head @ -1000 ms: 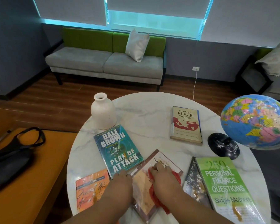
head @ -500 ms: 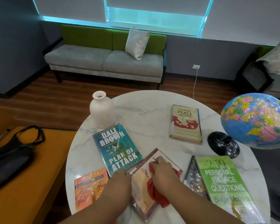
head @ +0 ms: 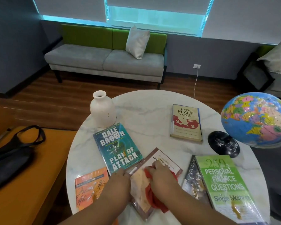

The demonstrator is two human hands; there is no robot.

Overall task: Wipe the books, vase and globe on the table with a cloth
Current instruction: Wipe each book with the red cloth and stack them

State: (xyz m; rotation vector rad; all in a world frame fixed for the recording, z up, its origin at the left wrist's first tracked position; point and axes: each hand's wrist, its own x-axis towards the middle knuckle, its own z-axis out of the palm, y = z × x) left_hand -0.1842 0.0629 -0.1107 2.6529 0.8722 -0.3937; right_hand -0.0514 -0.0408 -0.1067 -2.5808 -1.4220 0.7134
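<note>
My right hand (head: 162,179) presses a red cloth (head: 152,198) onto a brown-bordered book (head: 162,158) at the near middle of the round marble table (head: 149,111). My left hand (head: 118,184) rests on that book's left edge and steadies it. Around it lie a teal "Plan of Attack" book (head: 117,146), an orange book (head: 86,187), a green "Personal Finance Questions" book (head: 221,182) on top of a dark book (head: 193,179), and a "Filipino Peace Women" book (head: 186,122). A white vase (head: 102,109) stands at the table's far left. A globe (head: 256,119) on a black base (head: 223,143) stands at the right.
An orange bench (head: 31,184) with a black bag (head: 8,158) sits to the left of the table. A grey and green sofa (head: 107,60) with a pillow stands by the far wall. An armchair (head: 266,72) is at the far right.
My right hand with the red cloth has slid a little along the book's cover toward its far end. My left hand stays on the book's left edge.
</note>
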